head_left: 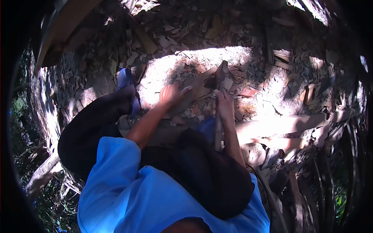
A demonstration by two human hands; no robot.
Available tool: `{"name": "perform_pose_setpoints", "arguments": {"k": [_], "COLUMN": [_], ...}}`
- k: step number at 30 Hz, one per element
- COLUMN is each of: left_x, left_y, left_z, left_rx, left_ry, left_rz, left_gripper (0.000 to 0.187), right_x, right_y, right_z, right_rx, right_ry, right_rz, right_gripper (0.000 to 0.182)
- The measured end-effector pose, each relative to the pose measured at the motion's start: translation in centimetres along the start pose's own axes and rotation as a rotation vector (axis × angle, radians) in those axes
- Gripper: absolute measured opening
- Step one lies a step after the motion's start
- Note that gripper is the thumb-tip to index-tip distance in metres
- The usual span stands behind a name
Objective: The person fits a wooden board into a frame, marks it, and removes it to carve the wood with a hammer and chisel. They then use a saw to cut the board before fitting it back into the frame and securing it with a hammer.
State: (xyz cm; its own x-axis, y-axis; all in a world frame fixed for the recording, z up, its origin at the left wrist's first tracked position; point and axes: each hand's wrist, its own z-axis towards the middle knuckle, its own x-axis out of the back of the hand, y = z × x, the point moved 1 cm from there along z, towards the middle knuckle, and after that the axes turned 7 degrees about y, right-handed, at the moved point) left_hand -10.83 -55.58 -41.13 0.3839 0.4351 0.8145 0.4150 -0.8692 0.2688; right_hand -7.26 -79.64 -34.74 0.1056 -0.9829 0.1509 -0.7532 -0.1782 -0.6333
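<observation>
A long tool with a wooden handle (218,128) and a dark head (222,70) stands nearly lengthwise in front of me. My right hand (223,103) is wrapped round its handle just below the head. To the left, my left hand (171,94) rests at the near-left end of a flat piece of wood (200,86), which slants up toward the tool's head. The fingers of my left hand are partly blurred, with the thumb pointing right along the wood.
Wood chips (248,92) cover the ground. A squared beam (279,125) lies at the right, and a large board (68,23) rises at the upper left. My shoe (125,79) is left of my left hand. Branches (42,173) lie at the lower left.
</observation>
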Motion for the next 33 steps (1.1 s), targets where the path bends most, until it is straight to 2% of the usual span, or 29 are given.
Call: {"name": "perform_pose_setpoints", "arguments": {"k": [3,7,10,12,14,16,21,23,25,26,27,28,29,31,32,33], "left_x": [0.9,1.4,0.6,0.9,0.7,0.6,1.7,2.1,3.2,4.1,4.9,5.1,5.8,7.4,7.4,7.7], "left_y": [0.7,1.4,0.9,1.0,0.5,0.3,0.8,0.5,1.0,1.4,1.9,2.0,2.7,4.6,5.6,6.0], "left_z": [-0.7,-0.7,-2.0,-1.5,-1.9,-1.0,-1.6,-0.8,-0.1,0.2,0.2,0.6,0.8,0.5,1.2,2.1], "left_rx": [0.011,0.025,0.013,0.018,0.028,0.01,0.07,0.083,0.067,0.043,0.02,0.024,0.072,0.033,0.027,-0.012], "left_ry": [-0.065,-0.065,-0.046,-0.042,-0.023,0.015,-0.013,0.017,0.032,0.037,0.042,0.035,0.023,0.078,0.158,0.155], "left_rz": [0.047,0.026,0.012,0.027,0.035,0.026,0.027,-0.116,-0.289,-0.387,-0.482,-0.46,-0.485,-0.584,-0.641,-0.599], "left_gripper": [0.085,0.086,0.085,0.084,0.083,0.082,0.073,0.068,0.066,0.066,0.066,0.069,0.07,0.07,0.072,0.074], "right_x": [2.1,7.9,7.4,3.5,-0.3,-0.7,6.9,11.3,14.3,16.0,17.6,18.5,18.4,18.2,17.7,17.3], "right_y": [-1.6,-6.1,-7.8,-6.1,0.4,3.1,-0.3,0.1,-0.5,1.0,3.0,3.6,3.7,2.8,1.2,-0.5], "right_z": [-2.4,-2.1,-1.7,-1.9,-0.7,-2.2,-3.4,-1.1,0.4,2.3,4.0,4.8,4.7,5.0,5.1,5.3], "right_rx": [-0.095,0.078,0.177,0.059,-0.067,-0.149,0.076,0.409,0.472,0.429,0.461,0.342,0.517,0.56,0.618,0.668], "right_ry": [0.071,0.241,0.199,0.108,-0.07,-0.129,0.256,0.552,0.759,0.811,0.832,0.785,0.865,0.915,0.907,0.908], "right_rz": [0.066,0.293,0.383,0.302,0.045,0.01,-0.076,-0.386,-0.71,-0.82,-0.883,-0.939,-0.815,-0.696,-0.557,-0.421], "right_gripper": [0.035,0.026,0.027,0.028,0.028,0.031,0.053,0.055,0.057,0.055,0.053,0.049,0.048,0.05,0.051,0.052]}}
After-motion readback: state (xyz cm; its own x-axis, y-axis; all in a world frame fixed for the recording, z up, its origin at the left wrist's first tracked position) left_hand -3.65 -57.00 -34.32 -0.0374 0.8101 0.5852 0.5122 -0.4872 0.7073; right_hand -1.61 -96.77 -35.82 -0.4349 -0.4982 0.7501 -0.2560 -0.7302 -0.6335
